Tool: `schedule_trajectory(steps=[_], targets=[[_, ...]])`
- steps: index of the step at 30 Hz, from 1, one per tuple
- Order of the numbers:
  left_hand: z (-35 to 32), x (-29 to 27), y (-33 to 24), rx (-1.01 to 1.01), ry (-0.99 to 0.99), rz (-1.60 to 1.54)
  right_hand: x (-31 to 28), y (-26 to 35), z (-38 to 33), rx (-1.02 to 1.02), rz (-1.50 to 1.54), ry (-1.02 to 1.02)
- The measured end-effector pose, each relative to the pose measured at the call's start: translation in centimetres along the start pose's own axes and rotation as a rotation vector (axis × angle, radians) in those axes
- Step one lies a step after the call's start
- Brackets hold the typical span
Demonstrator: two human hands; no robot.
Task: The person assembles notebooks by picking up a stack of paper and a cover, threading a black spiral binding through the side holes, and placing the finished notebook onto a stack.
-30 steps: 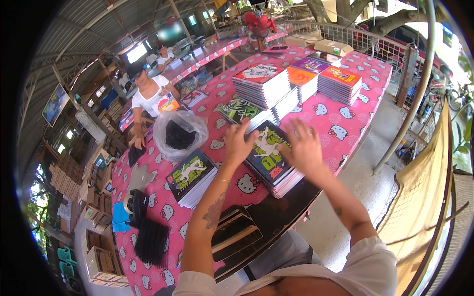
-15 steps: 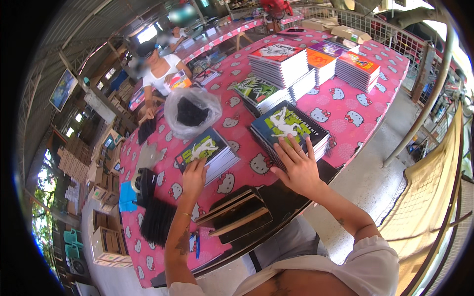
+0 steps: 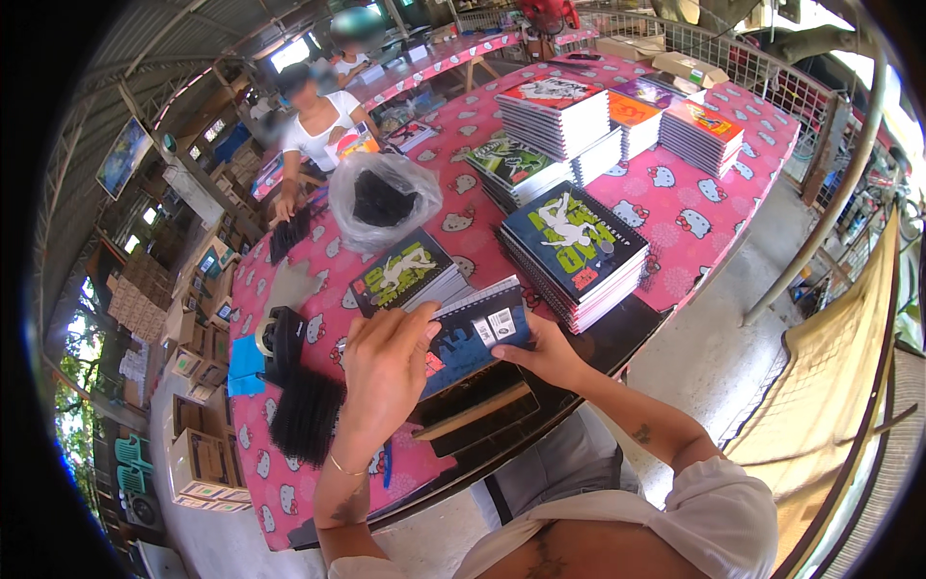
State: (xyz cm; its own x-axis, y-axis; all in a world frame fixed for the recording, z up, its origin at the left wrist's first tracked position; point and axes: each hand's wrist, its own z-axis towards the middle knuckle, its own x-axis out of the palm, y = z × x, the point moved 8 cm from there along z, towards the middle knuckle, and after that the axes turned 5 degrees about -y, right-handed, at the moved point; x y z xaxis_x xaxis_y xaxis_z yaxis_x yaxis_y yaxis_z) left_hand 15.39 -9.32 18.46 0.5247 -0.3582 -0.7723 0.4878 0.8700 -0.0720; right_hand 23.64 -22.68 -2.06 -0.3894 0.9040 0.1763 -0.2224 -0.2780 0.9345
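Observation:
Both my hands hold a dark blue notebook point(image 3: 463, 343) tilted up over the table's near edge, with a white label on its cover. My left hand point(image 3: 388, 359) is closed on its left end; my right hand point(image 3: 548, 359) grips its right end, thumb on the cover. Just beyond lies a stack of notebooks without coils point(image 3: 405, 273), its cover dark with a green and white figure. Right of that stands a stack of coil-bound notebooks point(image 3: 576, 239) with a similar cover. Under the held notebook lies a black board with wooden strips point(image 3: 473, 417), partly hidden.
A clear plastic bag of black coils point(image 3: 386, 198) stands mid-table. More black coils point(image 3: 307, 425), a tape dispenser point(image 3: 282, 345) and a blue sheet point(image 3: 247, 367) lie left. Taller notebook stacks point(image 3: 555, 116) stand farther back. Across the pink table point(image 3: 463, 183), a person point(image 3: 323, 125) handles coils.
My right hand has left the coil-bound stack and now grips the dark blue notebook. My left hand has come nearer and closed on that notebook, which is now raised and tilted.

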Motion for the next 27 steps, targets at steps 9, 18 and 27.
schedule_trajectory(steps=[9, 18, 27], targets=[[-0.2, -1.6, -1.5, 0.013, 0.038, 0.024, 0.8, -0.6, 0.9, 0.044, 0.054, 0.088], [-0.4, -0.7, -1.0, 0.048, 0.044, 0.138, 0.8, -0.2, 1.3, 0.074, -0.005, 0.054], [-2.1, 1.0, 1.0, 0.072, 0.069, 0.019, 1.2, -0.6, 0.4, 0.149, -0.070, 0.199]])
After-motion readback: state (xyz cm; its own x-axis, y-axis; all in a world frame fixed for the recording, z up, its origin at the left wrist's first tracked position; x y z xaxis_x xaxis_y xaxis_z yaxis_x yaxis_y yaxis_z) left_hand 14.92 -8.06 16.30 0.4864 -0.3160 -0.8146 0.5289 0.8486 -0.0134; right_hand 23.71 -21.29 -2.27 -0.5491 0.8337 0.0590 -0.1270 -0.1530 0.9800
